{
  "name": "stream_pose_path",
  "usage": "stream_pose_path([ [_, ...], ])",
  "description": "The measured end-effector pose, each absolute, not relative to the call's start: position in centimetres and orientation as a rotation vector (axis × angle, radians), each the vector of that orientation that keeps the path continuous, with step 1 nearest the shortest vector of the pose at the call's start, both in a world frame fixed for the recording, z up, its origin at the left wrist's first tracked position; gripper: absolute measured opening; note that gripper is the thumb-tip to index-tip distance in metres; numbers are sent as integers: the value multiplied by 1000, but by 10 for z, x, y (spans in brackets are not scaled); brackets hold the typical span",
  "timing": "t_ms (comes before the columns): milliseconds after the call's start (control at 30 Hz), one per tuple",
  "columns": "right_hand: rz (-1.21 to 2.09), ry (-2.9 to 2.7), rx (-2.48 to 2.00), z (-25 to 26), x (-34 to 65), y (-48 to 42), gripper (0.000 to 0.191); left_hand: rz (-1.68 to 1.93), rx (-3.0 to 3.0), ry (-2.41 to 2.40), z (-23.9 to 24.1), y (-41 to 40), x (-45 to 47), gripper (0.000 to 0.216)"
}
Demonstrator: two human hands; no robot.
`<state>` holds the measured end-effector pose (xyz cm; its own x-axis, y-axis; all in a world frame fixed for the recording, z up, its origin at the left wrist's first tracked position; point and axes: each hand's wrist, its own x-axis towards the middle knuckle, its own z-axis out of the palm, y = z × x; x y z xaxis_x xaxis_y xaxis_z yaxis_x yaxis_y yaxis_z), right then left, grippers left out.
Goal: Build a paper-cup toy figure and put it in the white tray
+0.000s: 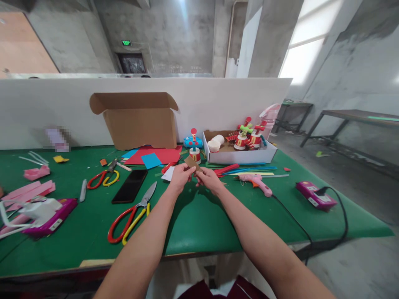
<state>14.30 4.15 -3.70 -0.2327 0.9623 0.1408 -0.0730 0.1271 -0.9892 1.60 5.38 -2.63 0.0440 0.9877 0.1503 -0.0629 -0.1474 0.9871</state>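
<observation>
Between my two hands is a small piece of brown cardboard (192,162), raised a little above the green table. My left hand (181,174) pinches its lower left side, and my right hand (208,177) has its lower right corner between the fingers. Just behind the cardboard stands a paper-cup figure (195,154) with a red disc on top. A white scrap of paper (168,173) lies beside my left hand. Red and blue paper strips (246,169) and a pink glue gun (256,182) rest to the right of my right hand.
Large scissors (137,214), a phone (130,186) and smaller scissors (104,176) lie left. Behind are red paper sheets (146,156), an open cardboard box (140,124) and a white tray (241,157) with cups and figures. A purple power strip (315,195) with a cable sits right.
</observation>
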Motion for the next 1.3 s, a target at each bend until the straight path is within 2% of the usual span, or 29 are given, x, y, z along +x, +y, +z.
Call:
stream_pose_path([
  [200,1285,-1255,-1023,-36,143,41,16,1386,1646,1273,-28,53,21,12],
  [300,1315,-1229,-1052,-36,144,42,16,1411,1793,1327,-27,52,22,15],
  [533,1305,-1409,-974,-34,148,43,16,1298,1402,1171,-26,54,17,19],
  [767,1276,-1429,-962,-32,149,43,17,1288,1369,1134,-27,54,17,22],
  [1067,1223,-1239,-1113,-31,147,40,13,1412,1987,1318,-26,50,22,15],
  [1300,1306,-1331,-1013,-28,150,42,13,1236,1492,1252,-28,54,18,18],
])
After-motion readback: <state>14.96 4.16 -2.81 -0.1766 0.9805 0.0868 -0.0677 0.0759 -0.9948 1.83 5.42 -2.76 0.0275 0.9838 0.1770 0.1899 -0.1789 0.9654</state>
